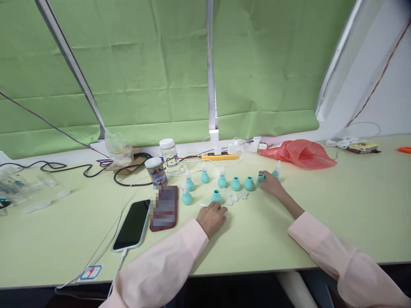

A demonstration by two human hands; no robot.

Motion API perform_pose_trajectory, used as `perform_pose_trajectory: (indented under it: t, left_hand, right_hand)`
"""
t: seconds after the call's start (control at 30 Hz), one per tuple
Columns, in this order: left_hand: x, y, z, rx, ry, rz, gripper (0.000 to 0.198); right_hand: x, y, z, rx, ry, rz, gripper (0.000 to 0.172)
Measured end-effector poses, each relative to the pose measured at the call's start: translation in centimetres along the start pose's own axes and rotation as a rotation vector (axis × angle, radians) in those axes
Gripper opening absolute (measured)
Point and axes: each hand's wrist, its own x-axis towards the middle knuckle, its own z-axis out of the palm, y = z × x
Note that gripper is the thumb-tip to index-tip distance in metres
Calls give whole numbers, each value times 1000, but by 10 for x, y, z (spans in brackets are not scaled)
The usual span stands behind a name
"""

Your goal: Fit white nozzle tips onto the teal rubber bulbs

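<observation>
- Nine teal bulbs (222, 182), standing on the pale table (263, 239): five with clear nozzles, four open-necked; two partly hidden by the right hand (270, 185).
- Right hand: closed at the fingertips on the neck of one open bulb (258, 182).
- Left hand (212, 219): fingers curled down near the table, just before another open bulb (216, 196); palm hidden, cannot tell whether gripping anything.
- Small translucent pieces (235, 197), loose between the hands, outlines hard to make out.
- Clear plastic packaging (16, 188), cut off at far left.
- Two phones left of the bulbs: one dark-screened (133, 224), cabled; one pixelated (164, 209).
- Yellow power strip (220, 157), behind the bulbs.
- Printed canister (156, 172), white-lidded, contents out of sight.
- Clear jar (169, 154), white-lidded, behind the canister.
- Red plastic bag (298, 154), back right, contents indistinct.
</observation>
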Motion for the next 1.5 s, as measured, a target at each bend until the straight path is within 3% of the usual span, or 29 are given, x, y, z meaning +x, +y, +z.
perform_pose_trajectory:
  t: [0.07,0.17,0.33,0.4,0.47,0.57,0.63,0.73,0.83,0.9,1.0,1.1,1.17,1.3,1.5]
  left_hand:
    - [0,0,-1,-2,-2,9,20]
    - [0,0,-2,-3,-5,17,20]
    - [-1,0,-2,-13,0,23,20]
    - [-2,0,-1,-17,22,26,20]
    - [-3,-1,1,-18,50,32,19]
    - [-3,-2,2,-12,84,41,18]
    - [-3,-2,2,-12,100,42,17]
    - [-3,-2,2,-35,146,39,16]
    - [-4,-1,0,-79,247,15,19]
    - [-5,1,-4,-126,320,-5,21]
    - [-9,1,-13,-245,388,-50,24]
    - [-13,0,-21,-437,372,-119,27]
    - [-14,-2,-22,-589,344,-140,31]
    - [-12,0,-13,-979,277,-138,46]
    - [-1,3,-8,-1443,153,-330,50]
  right_hand:
    - [-2,-1,0,-11,-4,6,43]
    - [-6,-11,-8,-34,97,33,46]
    - [-9,-28,-27,-126,475,30,44]
    - [-8,-25,-30,-189,558,39,45]
    - [-6,-16,-29,-205,463,122,41]
    - [-2,0,-23,-142,150,275,39]
    - [-1,5,-21,-115,83,301,42]
    - [0,2,-25,-119,357,257,48]
    - [-3,-9,-35,-68,697,86,45]
    - [-9,-19,-36,-13,763,-50,36]
    - [-31,-44,-28,-2,575,-266,18]
    - [-63,-75,-14,-55,210,-785,13]
    - [-82,-94,-8,-98,47,-1082,16]
    - [-102,-110,-6,-106,-35,-1180,15]
    - [-103,-109,-6,-70,2,-1152,16]
